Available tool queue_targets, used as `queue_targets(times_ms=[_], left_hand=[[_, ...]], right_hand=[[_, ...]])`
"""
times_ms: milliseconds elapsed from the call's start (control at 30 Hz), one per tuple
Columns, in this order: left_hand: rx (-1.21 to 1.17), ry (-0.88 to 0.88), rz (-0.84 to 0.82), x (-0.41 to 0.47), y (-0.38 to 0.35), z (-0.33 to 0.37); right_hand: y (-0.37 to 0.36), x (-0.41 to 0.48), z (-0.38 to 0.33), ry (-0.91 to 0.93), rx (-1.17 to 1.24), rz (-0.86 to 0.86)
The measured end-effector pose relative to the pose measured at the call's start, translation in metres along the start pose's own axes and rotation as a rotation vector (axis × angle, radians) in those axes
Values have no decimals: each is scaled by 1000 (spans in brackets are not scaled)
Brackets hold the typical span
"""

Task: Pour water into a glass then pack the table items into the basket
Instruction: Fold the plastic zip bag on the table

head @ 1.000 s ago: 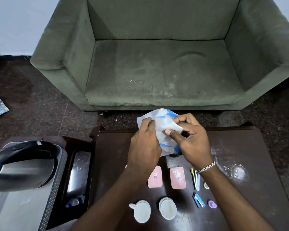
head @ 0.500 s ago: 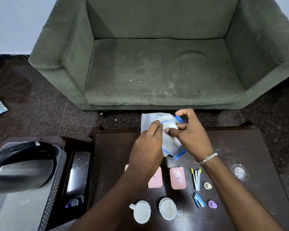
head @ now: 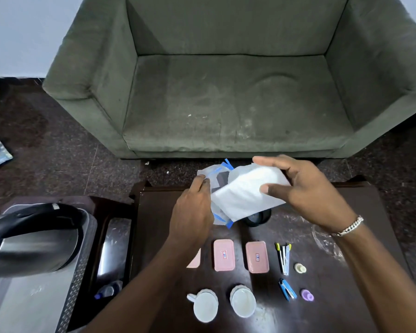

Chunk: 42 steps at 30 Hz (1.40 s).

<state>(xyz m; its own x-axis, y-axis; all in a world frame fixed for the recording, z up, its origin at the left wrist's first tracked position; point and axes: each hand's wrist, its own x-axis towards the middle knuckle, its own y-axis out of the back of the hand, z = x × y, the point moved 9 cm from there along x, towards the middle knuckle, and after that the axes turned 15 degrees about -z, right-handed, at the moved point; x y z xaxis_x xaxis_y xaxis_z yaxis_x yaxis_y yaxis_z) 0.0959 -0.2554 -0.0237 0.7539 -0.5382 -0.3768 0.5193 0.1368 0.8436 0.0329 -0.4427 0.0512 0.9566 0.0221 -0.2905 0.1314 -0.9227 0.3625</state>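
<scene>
Above the desk's far edge, both hands work a white pouch.
Right fingers (head: 271,188) pinch a white packet (head: 247,188); left fingers (head: 199,186) grip the blue-trimmed pouch (head: 216,173). Its long axis tilts up toward the far right. Cups (head: 205,306), pink boxes (head: 223,255) and small tools (head: 283,258) lie unpacked on the desk (head: 360,236); no basket shows.

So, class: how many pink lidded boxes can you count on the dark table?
3. One pink box lies mid-table, a second just right of it, and a third peeks out from under the left forearm. More could be hidden beneath the arms.
</scene>
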Motion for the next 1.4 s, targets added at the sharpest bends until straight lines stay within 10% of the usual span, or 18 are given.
queue_targets(times_ms=[333,867,1400], left_hand=[[-19,-14,-3,-4,0,-1],[-133,-33,124,-11,19,-19],[-120,-50,123,-19,12,-22]], right_hand=[[33,-3,-18,-158,-657,-34],[93,-21,12,-21,264,47],[-2,1,204,-470,528,185]])
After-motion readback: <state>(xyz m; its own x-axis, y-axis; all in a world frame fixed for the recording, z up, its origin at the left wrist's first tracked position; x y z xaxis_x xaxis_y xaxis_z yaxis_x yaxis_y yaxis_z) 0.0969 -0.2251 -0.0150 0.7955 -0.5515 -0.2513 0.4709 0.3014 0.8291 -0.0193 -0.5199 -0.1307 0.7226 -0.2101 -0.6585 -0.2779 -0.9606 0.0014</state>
